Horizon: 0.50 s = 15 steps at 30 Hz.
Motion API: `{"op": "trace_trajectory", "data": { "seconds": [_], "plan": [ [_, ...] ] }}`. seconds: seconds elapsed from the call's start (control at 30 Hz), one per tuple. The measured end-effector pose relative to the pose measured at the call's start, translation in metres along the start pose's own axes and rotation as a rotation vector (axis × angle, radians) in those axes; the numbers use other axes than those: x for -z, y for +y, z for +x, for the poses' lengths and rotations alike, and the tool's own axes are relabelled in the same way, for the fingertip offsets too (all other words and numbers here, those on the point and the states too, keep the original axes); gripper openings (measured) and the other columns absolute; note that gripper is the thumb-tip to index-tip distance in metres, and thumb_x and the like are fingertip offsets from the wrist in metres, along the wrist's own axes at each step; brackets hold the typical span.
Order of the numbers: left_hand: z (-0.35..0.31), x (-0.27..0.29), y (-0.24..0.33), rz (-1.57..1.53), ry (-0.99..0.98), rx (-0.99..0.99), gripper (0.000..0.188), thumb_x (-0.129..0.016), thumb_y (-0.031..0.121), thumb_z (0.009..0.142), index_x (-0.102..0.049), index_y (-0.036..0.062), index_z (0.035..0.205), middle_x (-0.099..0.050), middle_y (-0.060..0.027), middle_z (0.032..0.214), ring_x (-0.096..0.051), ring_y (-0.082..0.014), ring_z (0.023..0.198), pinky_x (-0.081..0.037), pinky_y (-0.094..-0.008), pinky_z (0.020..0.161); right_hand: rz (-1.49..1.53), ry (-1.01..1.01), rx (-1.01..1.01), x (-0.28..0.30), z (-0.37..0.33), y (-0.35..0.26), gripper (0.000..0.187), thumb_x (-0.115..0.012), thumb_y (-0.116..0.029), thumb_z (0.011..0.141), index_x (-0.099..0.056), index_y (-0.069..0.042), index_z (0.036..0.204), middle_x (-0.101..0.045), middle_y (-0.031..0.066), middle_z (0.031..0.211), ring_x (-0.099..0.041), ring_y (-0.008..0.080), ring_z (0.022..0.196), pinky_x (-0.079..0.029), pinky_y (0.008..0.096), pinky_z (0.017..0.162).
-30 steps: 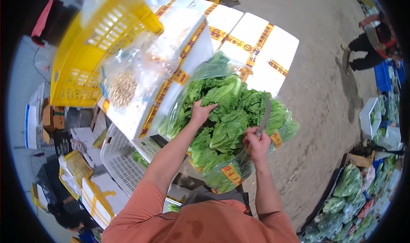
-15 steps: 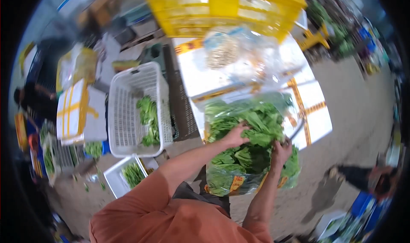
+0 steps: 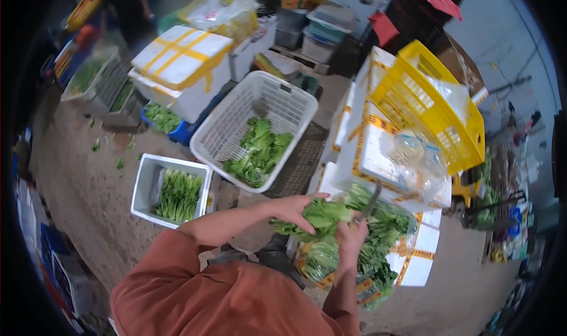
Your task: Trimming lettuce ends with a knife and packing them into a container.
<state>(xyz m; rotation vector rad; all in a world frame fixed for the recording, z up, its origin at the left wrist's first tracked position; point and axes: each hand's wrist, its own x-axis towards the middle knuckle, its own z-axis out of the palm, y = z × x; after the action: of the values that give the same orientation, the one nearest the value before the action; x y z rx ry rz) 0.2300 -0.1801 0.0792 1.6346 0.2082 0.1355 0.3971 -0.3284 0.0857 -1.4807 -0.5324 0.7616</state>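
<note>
My left hand (image 3: pixel 295 210) is wrapped round a light green head of leafy greens (image 3: pixel 323 216), its thumb on the near side and fingers at the far side. My right hand (image 3: pixel 351 237) grips a knife (image 3: pixel 371 201), whose blade points up and away. Its fingers are close against the base of the same head; whether they also grip it I cannot tell. Beneath both hands sits a clear plastic bag (image 3: pixel 322 259), opened at the top and full of more greens (image 3: pixel 378 265).
Left of the bag stands a white slatted crate (image 3: pixel 205 136) with loose leaves inside. A white foam box (image 3: pixel 140 188) of greens is nearer. Beyond the bag are taped foam boxes (image 3: pixel 369 153), a yellow crate (image 3: pixel 475 136) and a bag of pale pieces (image 3: pixel 407 153). A person (image 3: pixel 126 11) is far left.
The view has turned left, bringing the white crate toward the middle. My hands have left the middle of the bag, and a head of greens is now held above its left side.
</note>
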Motion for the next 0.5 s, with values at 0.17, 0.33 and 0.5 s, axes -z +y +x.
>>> {"op": "trace_trajectory", "data": {
  "seconds": [0.17,0.33,0.5],
  "plan": [
    [-0.138,0.04,-0.061,-0.298,0.466,0.107,0.082,-0.074,0.018,0.072,-0.027,0.0036,0.138,-0.05,-0.0083,0.123,-0.046,-0.017,0.113,-0.036,-0.0299,0.098,-0.102,-0.321,-0.128,-0.147,-0.008,0.028,0.026,-0.065,-0.007,0.076,-0.057,0.0,0.1,-0.055,0.0013,0.063,-0.048,0.0089,0.045,-0.039,0.0232,0.041],
    [-0.238,0.043,-0.076,-0.295,0.867,0.16,0.077,-0.072,0.019,0.069,-0.034,-0.0011,0.132,-0.05,-0.012,0.119,-0.048,-0.0187,0.11,-0.037,-0.0327,0.096,-0.245,-0.53,-0.047,-0.238,-0.037,0.088,0.02,-0.065,-0.013,0.079,-0.057,0.0,0.092,-0.054,0.0025,0.061,-0.05,0.0106,0.047,-0.041,0.026,0.043],
    [-0.265,0.048,-0.089,-0.266,0.976,0.155,0.08,-0.071,0.021,0.067,-0.031,-0.0046,0.132,-0.049,-0.015,0.119,-0.048,-0.0211,0.11,-0.037,-0.0314,0.095,-0.301,-0.595,0.04,-0.28,-0.039,0.121,0.014,-0.064,-0.009,0.082,-0.058,-0.002,0.091,-0.053,-0.0017,0.062,-0.046,0.0062,0.046,-0.036,0.0223,0.04]
  ]
}}
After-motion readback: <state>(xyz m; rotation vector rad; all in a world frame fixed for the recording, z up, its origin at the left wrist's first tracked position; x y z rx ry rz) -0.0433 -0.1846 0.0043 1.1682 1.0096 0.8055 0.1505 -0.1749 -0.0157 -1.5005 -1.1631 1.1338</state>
